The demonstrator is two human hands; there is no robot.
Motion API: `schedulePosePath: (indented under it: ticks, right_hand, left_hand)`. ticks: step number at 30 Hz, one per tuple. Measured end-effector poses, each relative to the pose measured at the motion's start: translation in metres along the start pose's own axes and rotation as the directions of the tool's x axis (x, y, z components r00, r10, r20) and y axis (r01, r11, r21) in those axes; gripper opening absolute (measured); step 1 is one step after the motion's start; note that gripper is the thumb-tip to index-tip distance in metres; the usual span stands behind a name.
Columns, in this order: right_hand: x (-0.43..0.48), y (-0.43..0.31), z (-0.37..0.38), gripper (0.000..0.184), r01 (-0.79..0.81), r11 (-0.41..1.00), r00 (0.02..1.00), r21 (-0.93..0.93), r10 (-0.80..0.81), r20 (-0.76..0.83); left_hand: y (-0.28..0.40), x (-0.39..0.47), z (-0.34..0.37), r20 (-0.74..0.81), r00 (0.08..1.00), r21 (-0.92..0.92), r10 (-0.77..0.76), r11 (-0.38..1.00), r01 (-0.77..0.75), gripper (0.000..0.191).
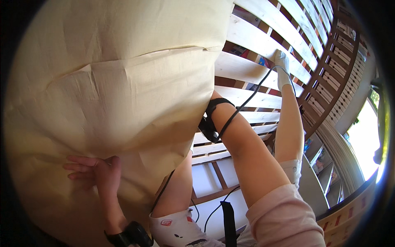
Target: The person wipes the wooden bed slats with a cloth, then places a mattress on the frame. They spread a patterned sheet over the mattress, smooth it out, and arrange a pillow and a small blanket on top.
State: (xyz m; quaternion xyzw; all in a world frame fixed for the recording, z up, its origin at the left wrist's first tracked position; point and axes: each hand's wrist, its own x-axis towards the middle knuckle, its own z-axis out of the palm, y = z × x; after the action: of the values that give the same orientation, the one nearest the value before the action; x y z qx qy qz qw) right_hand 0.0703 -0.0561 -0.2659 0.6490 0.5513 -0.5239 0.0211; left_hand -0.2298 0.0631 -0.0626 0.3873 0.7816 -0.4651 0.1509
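Observation:
A large beige sheet-covered slab (148, 102), mattress-like with a creased face, stands up before me and fills the left of the view. Against its lower face rests my left hand (95, 171), fingers pointing left and slightly apart, gripping nothing visible. A black strapped device (135, 234) sits on that wrist. My right forearm (237, 139) reaches up to the slab's right edge, and the hand itself is hidden behind it. Another black strapped device (209, 125) with a cable is on the right wrist.
Pale wooden bed slats (253, 34) run beneath and beyond the slab. My sock-covered foot (282, 64) is on them. A black cable (256, 89) loops past my right arm. Brown bed-frame railing (339, 68) curves at right, with open shelves (324, 173) beyond and a bright window (364, 136).

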Motion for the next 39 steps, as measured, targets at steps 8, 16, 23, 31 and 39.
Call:
schedulePosePath:
  ticks: [8,16,23,31,39]
  right_hand:
    - [0.021,0.003,0.006,0.065,0.006,1.0,1.0,0.012,-0.006,-0.014]
    - [0.024,-0.001,0.005,0.066,0.002,0.999,1.0,0.041,-0.001,-0.008]
    - [0.04,0.003,0.006,0.066,0.016,0.998,1.0,0.053,-0.016,-0.007]
    - [0.016,0.002,-0.012,0.067,0.014,1.0,1.0,0.02,-0.014,-0.017]
    - [0.021,0.004,0.003,0.067,0.031,0.999,0.999,0.038,-0.03,-0.018]
  left_hand:
    - [-0.028,-0.005,0.024,-0.318,0.94,0.013,0.123,0.992,-0.125,0.105]
    - [-0.059,-0.011,0.01,-0.236,0.946,0.131,0.223,0.972,-0.196,0.106]
    - [-0.036,-0.026,-0.005,-0.166,0.963,0.258,0.212,0.952,-0.165,0.109]
    - [-0.039,0.016,0.019,-0.617,0.612,0.597,0.496,0.801,-0.047,0.106]
    - [-0.052,0.013,0.026,-0.507,0.567,0.668,0.649,0.712,-0.218,0.112]
